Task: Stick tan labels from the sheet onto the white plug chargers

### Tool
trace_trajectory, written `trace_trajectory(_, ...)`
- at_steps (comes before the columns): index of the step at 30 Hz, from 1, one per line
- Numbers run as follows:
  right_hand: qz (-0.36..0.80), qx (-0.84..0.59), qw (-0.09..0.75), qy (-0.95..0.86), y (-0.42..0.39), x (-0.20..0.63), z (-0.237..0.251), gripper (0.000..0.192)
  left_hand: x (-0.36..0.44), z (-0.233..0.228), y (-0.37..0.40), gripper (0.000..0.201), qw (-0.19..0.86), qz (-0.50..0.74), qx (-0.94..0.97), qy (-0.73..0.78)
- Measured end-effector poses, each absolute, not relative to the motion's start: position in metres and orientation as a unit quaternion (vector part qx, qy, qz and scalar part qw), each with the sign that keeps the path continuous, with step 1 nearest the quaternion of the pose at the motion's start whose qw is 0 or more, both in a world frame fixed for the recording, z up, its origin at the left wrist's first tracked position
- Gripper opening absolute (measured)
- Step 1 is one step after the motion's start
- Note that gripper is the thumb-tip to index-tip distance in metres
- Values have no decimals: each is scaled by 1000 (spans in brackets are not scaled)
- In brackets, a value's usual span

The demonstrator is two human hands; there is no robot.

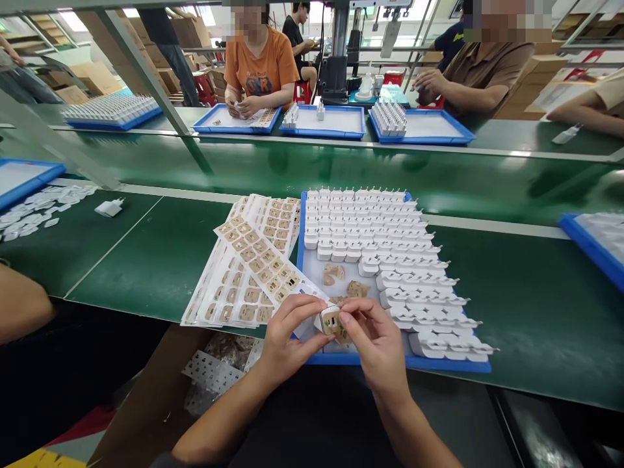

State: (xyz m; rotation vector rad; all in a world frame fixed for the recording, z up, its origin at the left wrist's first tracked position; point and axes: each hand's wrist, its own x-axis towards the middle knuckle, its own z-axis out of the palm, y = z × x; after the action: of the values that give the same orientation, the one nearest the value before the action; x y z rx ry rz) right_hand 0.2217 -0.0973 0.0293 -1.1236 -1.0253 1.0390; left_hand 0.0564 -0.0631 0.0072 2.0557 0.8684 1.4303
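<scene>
Both hands meet at about 6 o'clock, just over the near edge of the blue tray [439,366]. The left hand [285,341] pinches a small white plug block [325,321] in a narrow grip, thumb and fingertips on its sides. The right hand [377,344] presses thumb and forefinger against a tan sticker [333,321] on the block's face; its grip is closed on that sticker. The block looks like smooth, hard plastic with rounded corners.

The tray is a shallow rectangle with a pale floor and glossy blue rim. Rows of white plugs [375,227] fill its far and right parts, from 12 to 4 o'clock, packed close with prongs up. A few loose tan stickers [334,273] lie on the bare floor just beyond the hands.

At 10 o'clock, fanned sticker sheets [248,273] lie on the matte green bench [160,260], touching the tray's left rim; each carries a grid of small tan labels on white backing. Any print on them is too small to read.

Across the belt at 12 o'clock, a person in an orange shirt [260,65] works over another blue tray; the shirt's lettering is blurred.
</scene>
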Motion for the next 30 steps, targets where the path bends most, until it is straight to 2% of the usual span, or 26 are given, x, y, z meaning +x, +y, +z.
trace_trajectory(30, 342, -539, 579, -508, -93, 209, 27, 3, 56, 9, -65, 35, 162, 528, 764, 335)
